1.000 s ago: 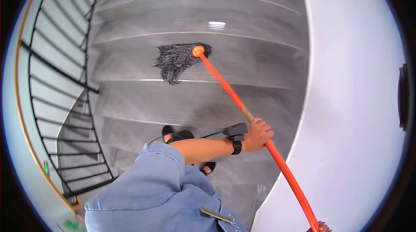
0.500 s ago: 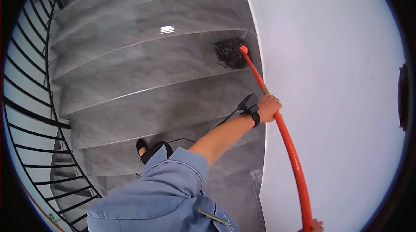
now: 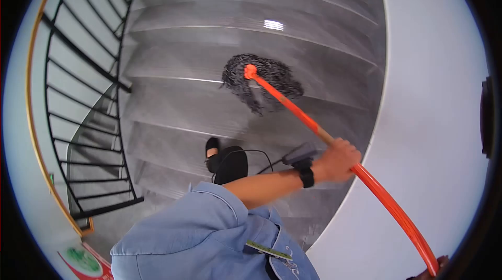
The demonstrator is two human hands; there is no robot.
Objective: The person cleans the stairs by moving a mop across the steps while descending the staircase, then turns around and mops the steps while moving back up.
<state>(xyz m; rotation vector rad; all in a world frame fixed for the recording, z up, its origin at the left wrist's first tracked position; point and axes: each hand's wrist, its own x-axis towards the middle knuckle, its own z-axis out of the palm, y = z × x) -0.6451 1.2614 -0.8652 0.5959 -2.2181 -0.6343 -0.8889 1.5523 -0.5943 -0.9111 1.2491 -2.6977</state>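
Observation:
A mop with an orange handle (image 3: 395,204) and a dark grey string head (image 3: 280,73) reaches across the stairs. Its strands are spread over a step's front edge, some hanging below it. My left hand (image 3: 339,159), with a black band and device at the wrist, is closed around the middle of the handle. At the lower right, my right hand (image 3: 442,267) grips the handle's top end; only part of it shows. The grey tiled steps (image 3: 178,99) lie under the mop head.
A black metal railing (image 3: 86,138) with a wooden handrail (image 3: 31,107) runs along the left side. The white wall (image 3: 434,70) curves along the right. My foot in a black shoe (image 3: 212,146) stands on a step, near a loose black cable (image 3: 266,157).
The mop head has swept left from the wall-side corner to the middle of the stairs, its strands fanning out. Both hands still hold the handle, now more slanted. The view has shifted left.

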